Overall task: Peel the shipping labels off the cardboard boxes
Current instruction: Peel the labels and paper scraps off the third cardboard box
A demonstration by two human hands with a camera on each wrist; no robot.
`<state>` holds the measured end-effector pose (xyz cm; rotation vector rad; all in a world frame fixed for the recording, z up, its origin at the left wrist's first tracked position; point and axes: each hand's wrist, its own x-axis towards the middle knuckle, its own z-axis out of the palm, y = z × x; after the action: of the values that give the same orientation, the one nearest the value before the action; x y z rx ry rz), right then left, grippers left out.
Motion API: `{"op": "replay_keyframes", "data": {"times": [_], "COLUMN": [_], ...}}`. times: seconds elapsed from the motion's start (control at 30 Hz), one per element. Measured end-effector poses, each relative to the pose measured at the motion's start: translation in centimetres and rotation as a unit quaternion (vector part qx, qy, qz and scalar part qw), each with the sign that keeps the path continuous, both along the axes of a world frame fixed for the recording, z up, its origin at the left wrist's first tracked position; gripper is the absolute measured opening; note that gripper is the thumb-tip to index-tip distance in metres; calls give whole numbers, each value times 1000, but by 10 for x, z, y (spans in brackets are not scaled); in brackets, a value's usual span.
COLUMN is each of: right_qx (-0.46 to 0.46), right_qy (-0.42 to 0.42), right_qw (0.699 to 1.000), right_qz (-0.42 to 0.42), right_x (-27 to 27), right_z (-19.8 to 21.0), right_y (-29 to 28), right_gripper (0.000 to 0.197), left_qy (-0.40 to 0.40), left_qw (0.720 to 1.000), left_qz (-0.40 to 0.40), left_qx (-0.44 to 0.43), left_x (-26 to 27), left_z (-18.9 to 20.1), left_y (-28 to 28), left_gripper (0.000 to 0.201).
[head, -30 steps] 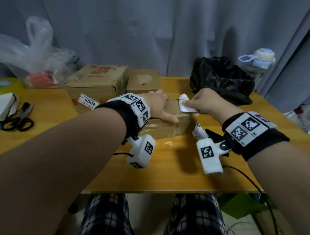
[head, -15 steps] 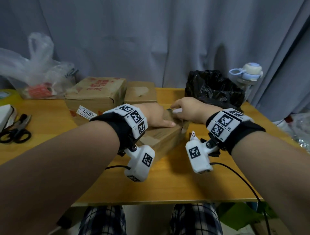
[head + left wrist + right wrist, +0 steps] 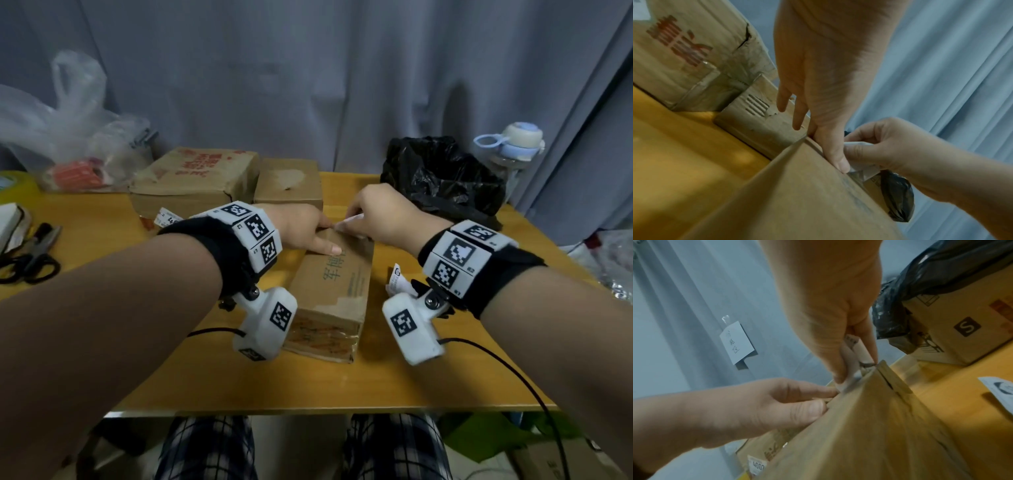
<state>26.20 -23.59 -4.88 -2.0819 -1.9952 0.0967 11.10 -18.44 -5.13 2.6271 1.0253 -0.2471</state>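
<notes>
A brown cardboard box (image 3: 334,287) with green print stands tilted on the wooden table (image 3: 342,387), between my two hands. My left hand (image 3: 322,236) grips its raised far edge, thumb on the near face and fingers behind it. My right hand (image 3: 349,222) pinches a white shipping label (image 3: 346,224) right at that edge, touching my left fingers. In the left wrist view the crumpled label (image 3: 858,144) sits between the right thumb and fingers. The right wrist view shows the label (image 3: 851,369) curled and partly lifted from the box (image 3: 869,426).
Two more boxes (image 3: 195,178) (image 3: 289,181) stand at the back, one with a small 4002 sticker (image 3: 168,217). A black bag (image 3: 442,178) and a bottle (image 3: 513,144) are back right. Scissors (image 3: 30,257) lie far left. A loose label (image 3: 397,279) rests by my right wrist.
The box has been tipped up from lying flat onto its edge. My right hand moved left with the label to the raised edge, meeting my left hand.
</notes>
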Motion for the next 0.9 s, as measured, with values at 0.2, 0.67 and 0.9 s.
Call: {"op": "replay_keyframes", "data": {"times": [0.2, 0.67, 0.9], "right_qx": [-31, 99, 114], "right_qy": [25, 420, 348], "right_qw": [998, 881, 914], "right_qz": [-54, -194, -175], "right_x": [1, 15, 8], "right_z": [4, -15, -18], "right_y": [6, -11, -9], "right_gripper": [34, 24, 16], "left_qy": [37, 46, 66], "left_qw": [999, 972, 995], "left_qz": [3, -74, -28], "left_qx": [6, 218, 74], "left_x": [1, 18, 13], "left_z": [3, 12, 20], "left_y": [-3, -33, -31], "left_gripper": [64, 22, 62]}}
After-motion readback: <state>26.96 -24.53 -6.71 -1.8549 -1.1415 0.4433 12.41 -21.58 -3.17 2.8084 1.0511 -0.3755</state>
